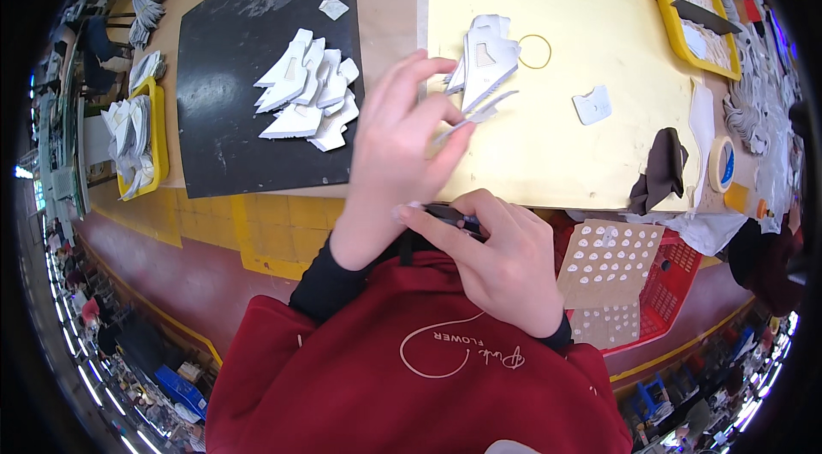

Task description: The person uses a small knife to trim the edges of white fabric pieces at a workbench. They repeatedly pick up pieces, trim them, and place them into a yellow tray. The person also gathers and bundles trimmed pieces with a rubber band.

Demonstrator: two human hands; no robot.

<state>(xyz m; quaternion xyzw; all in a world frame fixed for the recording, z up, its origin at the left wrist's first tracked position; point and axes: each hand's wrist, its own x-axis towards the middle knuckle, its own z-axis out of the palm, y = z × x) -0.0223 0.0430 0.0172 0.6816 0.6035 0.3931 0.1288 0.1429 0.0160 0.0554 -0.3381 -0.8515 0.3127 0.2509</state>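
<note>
My left hand (402,133) pinches a thin grey-white cut piece (486,111) between thumb and fingers, seen nearly edge-on over the yellow sheet. Just beyond it lies a stack of white shaped pieces (490,56), each with a small window-like patch. Close to the table's near edge, my right hand (509,257) is closed around a small dark tool (447,214); the fingers cover most of it, so its kind cannot be made out. A loose heap of similar white pieces (312,90) rests on the black board to the left.
The black board (218,111) and yellow sheet (548,154) cover the table. A rubber band (535,51), a small white piece (592,104), dark cloth (661,167) and a tape roll (722,164) lie rightward. Yellow trays (158,137) flank both sides. A red basket (676,283) stands below right.
</note>
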